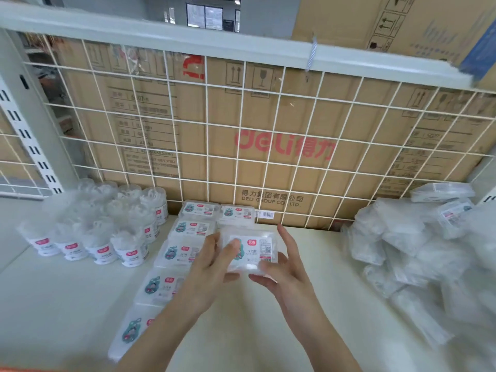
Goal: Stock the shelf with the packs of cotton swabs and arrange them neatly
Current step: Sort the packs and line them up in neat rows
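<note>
Left hand [214, 261] and right hand [285, 267] both grip one pack [252, 249], held just above the shelf [53, 304]. Long axis runs left-right, matching the laid column [171, 287]. Likely slot: directly beneath, in front of the second-column pack [237, 212].

Bright, even, soft light with faint shadows; wide-angle bowing bends the wire grid [241, 124], and the wrapped heap [434, 251] at right smears with blur.
</note>
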### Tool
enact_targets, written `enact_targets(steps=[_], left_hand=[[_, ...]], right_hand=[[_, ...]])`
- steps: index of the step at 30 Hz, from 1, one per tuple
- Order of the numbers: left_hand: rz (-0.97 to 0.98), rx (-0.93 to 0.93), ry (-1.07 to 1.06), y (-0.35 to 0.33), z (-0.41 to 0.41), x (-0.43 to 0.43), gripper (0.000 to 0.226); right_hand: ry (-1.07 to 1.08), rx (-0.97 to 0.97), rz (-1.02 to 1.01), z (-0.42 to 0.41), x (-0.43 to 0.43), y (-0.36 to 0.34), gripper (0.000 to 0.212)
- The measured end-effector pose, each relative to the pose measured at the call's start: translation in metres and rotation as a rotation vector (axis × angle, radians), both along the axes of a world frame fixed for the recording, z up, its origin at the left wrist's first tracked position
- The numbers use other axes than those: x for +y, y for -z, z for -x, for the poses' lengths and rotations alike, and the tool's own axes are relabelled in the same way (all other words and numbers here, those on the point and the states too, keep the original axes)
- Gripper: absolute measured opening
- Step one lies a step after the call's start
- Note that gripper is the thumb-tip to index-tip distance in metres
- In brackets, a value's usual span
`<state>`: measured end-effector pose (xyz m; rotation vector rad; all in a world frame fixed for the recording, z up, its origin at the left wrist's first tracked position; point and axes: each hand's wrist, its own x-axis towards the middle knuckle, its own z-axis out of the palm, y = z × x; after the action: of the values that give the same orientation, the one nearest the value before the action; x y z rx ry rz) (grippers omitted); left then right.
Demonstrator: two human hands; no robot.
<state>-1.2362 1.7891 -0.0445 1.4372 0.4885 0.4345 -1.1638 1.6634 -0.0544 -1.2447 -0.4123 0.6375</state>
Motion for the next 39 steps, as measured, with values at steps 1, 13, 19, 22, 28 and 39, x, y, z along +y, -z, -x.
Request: enact_targets(steps=[1,13,19,22,28,39], left_hand=[[-0.028,0.037,0.004,0.002,0.002,0.004,0.038],[-1.094,0.533,0.092,0.013,-0.006,0.074,0.060],[-1.299,0.695,0.231,0.032,-0.021,0.090,0.058],[-1.306,0.703,0.224,0.035,-0.023,0.091,0.066],[-1.314,0.710,0.232,0.036,-0.024,0.092,0.066],[-1.313,0.692,0.228,0.035,-0.022,0.091,0.057]], right_hand=[[-0.047,-0.028,0.020,0.000,0.000,0.000,0.071],[0.098,0.024,0.301,-0.033,0.027,0.025,0.037],[0.106,-0.298,0.551,-0.040,0.056,0.045,0.038],[0.162,-0.418,0.602,-0.039,0.057,0.053,0.045],[0.133,-0.909,0.708,-0.033,0.053,0.062,0.057],[0.251,-0.934,0.684,-0.037,0.068,0.067,0.052]])
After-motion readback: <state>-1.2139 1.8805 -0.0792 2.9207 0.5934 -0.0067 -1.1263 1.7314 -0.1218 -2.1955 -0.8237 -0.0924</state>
